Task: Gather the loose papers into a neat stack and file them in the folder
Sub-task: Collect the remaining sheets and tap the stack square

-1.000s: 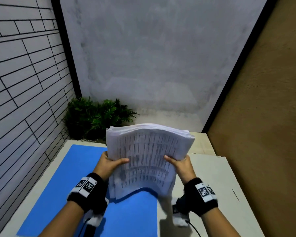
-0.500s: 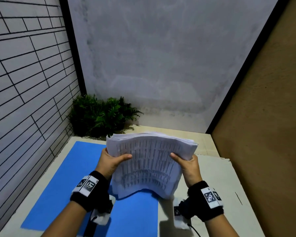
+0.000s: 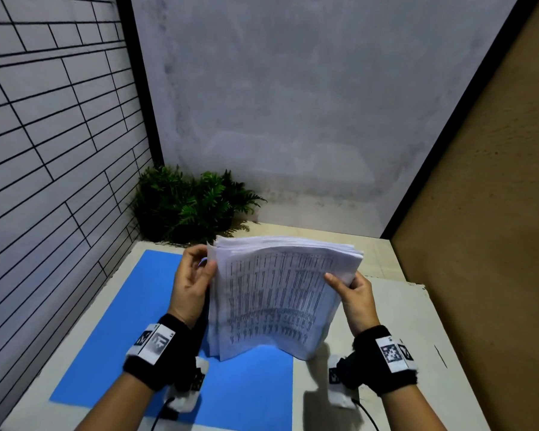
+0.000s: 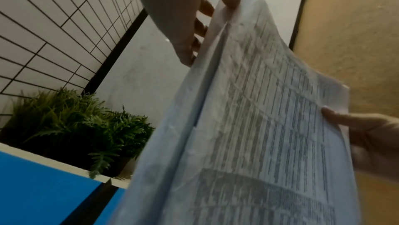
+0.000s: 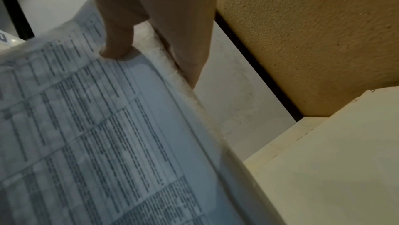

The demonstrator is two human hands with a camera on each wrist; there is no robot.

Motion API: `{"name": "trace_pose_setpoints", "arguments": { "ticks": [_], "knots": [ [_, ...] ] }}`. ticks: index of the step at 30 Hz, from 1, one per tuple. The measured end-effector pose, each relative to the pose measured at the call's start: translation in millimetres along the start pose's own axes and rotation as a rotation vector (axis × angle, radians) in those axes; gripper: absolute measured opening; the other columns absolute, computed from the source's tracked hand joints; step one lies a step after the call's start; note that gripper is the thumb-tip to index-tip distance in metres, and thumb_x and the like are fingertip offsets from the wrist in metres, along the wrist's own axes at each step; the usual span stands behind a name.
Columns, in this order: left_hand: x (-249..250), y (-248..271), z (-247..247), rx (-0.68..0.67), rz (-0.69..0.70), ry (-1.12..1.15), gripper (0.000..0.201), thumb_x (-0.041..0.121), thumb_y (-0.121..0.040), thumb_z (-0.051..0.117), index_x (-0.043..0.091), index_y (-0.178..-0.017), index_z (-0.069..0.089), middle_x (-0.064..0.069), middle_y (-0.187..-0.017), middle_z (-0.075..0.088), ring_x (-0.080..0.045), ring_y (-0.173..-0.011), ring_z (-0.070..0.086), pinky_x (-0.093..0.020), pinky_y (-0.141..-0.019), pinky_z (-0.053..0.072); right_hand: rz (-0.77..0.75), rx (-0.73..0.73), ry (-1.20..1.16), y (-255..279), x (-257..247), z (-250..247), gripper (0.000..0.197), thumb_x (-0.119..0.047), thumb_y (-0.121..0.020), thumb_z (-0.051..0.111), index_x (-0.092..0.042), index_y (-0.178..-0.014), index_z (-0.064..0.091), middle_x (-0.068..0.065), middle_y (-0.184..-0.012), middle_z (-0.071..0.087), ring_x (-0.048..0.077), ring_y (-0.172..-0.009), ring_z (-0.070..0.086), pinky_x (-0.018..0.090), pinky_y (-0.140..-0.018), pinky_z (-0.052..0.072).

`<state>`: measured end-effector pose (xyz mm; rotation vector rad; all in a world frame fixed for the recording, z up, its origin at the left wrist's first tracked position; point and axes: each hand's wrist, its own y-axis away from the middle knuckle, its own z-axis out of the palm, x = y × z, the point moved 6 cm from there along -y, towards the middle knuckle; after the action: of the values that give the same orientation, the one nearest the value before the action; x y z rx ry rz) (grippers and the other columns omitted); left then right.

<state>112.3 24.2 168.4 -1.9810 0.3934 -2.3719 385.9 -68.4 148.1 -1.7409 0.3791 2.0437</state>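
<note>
A thick stack of printed papers (image 3: 277,293) stands upright on its lower edge, over the blue folder (image 3: 131,331) that lies flat on the table. My left hand (image 3: 193,281) holds the stack's left edge, thumb at the front near the top corner and fingers behind. My right hand (image 3: 352,293) grips the right edge, thumb pressed on the front sheet. In the left wrist view the papers (image 4: 248,126) fan out, with loose sheets at the left edge. The right wrist view shows my thumb (image 5: 116,48) on the printed page (image 5: 97,135).
A green fern plant (image 3: 190,206) sits at the table's far left corner. The white table (image 3: 402,337) extends right of the folder. A tiled wall (image 3: 44,150) stands on the left and a brown wall (image 3: 495,181) on the right.
The stack has dropped lower toward the folder. My left hand has slid up its left edge toward the top corner, thumb off the page face. The view has tilted down a little.
</note>
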Motion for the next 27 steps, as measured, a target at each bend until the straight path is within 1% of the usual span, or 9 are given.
{"name": "trace_pose_setpoints", "arguments": {
  "ticks": [4, 8, 11, 16, 18, 20, 22, 25, 27],
  "knots": [
    [2, 6, -4, -0.026, 0.01, -0.104, 0.026, -0.01, -0.08, 0.054, 0.016, -0.083, 0.055, 0.022, -0.072, 0.07, 0.01, -0.068, 0.061, -0.006, -0.063, 0.049, 0.009, 0.002, 0.003, 0, 4, -1, 0.052, -0.046, -0.044, 0.083, -0.013, -0.08, 0.065, -0.009, -0.069, 0.075, 0.005, -0.066, 0.068, 0.017, -0.06, 0.055],
    [5, 1, -8, -0.053, 0.017, -0.15, 0.028, -0.009, -0.077, 0.06, 0.013, -0.095, 0.056, 0.001, -0.077, 0.063, 0.008, -0.066, 0.062, -0.007, -0.061, 0.049, 0.032, -0.004, 0.031, 0, 12, 0, 0.024, -0.018, -0.062, 0.076, -0.012, -0.082, 0.065, -0.008, -0.069, 0.075, 0.009, -0.067, 0.069, 0.018, -0.06, 0.056],
    [6, -2, -3, -0.087, 0.023, -0.286, 0.015, 0.0, -0.078, 0.064, 0.013, -0.084, 0.059, -0.002, -0.083, 0.063, 0.008, -0.072, 0.062, -0.009, -0.062, 0.051, 0.057, 0.025, 0.082, -1, 18, 1, 0.014, 0.002, -0.076, 0.066, -0.011, -0.079, 0.064, -0.01, -0.064, 0.074, 0.005, -0.062, 0.067, 0.017, -0.058, 0.055],
    [-4, -11, -10, 0.109, 0.031, -0.354, 0.017, 0.008, -0.077, 0.067, 0.014, -0.068, 0.054, -0.019, -0.078, 0.066, -0.024, -0.075, 0.062, -0.044, -0.075, 0.055, 0.077, 0.025, 0.109, -1, 16, 1, 0.018, 0.004, -0.076, 0.065, -0.013, -0.079, 0.066, -0.01, -0.065, 0.074, 0.005, -0.064, 0.069, 0.019, -0.06, 0.057],
    [-6, -11, -8, 0.152, 0.037, -0.356, 0.02, 0.008, -0.077, 0.068, 0.015, -0.067, 0.053, -0.025, -0.078, 0.065, -0.029, -0.075, 0.06, -0.053, -0.076, 0.053, 0.08, 0.02, 0.11, 0, 17, 0, 0.017, 0.003, -0.076, 0.066, -0.014, -0.08, 0.066, -0.009, -0.068, 0.074, 0.006, -0.065, 0.069, 0.02, -0.063, 0.057],
    [-4, -10, -2, 0.169, 0.057, -0.314, 0.019, 0.005, -0.078, 0.066, 0.016, -0.073, 0.051, -0.014, -0.077, 0.063, -0.028, -0.078, 0.06, -0.051, -0.078, 0.053, 0.078, 0.015, 0.105, 2, 16, 0, 0.018, 0.004, -0.077, 0.065, -0.014, -0.08, 0.066, -0.01, -0.067, 0.074, 0.005, -0.064, 0.069, 0.018, -0.061, 0.056],
    [-3, -10, 5, 0.128, 0.051, -0.229, 0.022, 0.005, -0.082, 0.06, 0.017, -0.096, 0.047, 0.002, -0.089, 0.058, -0.029, -0.092, 0.06, -0.043, -0.085, 0.052, 0.08, 0.014, 0.105, 2, 15, -2, 0.017, 0.004, -0.077, 0.065, -0.013, -0.08, 0.066, -0.011, -0.064, 0.074, 0.003, -0.063, 0.068, 0.016, -0.058, 0.055],
    [-7, -6, 15, -0.031, 0.016, -0.066, 0.037, 0.039, -0.084, 0.052, 0.025, -0.115, 0.039, 0.013, -0.106, 0.055, -0.015, -0.102, 0.056, -0.024, -0.085, 0.05, 0.082, 0.023, 0.092, 2, 15, -2, 0.018, 0.005, -0.077, 0.064, -0.013, -0.079, 0.065, -0.011, -0.064, 0.074, 0.004, -0.062, 0.068, 0.016, -0.058, 0.055],
    [-13, -5, 17, -0.099, -0.035, 0.066, 0.084, 0.073, -0.061, 0.056, 0.024, -0.126, 0.035, 0.02, -0.113, 0.058, -0.003, -0.106, 0.058, -0.02, -0.079, 0.052, 0.08, 0.016, 0.08, 3, 14, -2, 0.019, 0.005, -0.077, 0.064, -0.013, -0.08, 0.065, -0.01, -0.064, 0.074, 0.006, -0.064, 0.068, 0.017, -0.06, 0.056]
  ]
}}
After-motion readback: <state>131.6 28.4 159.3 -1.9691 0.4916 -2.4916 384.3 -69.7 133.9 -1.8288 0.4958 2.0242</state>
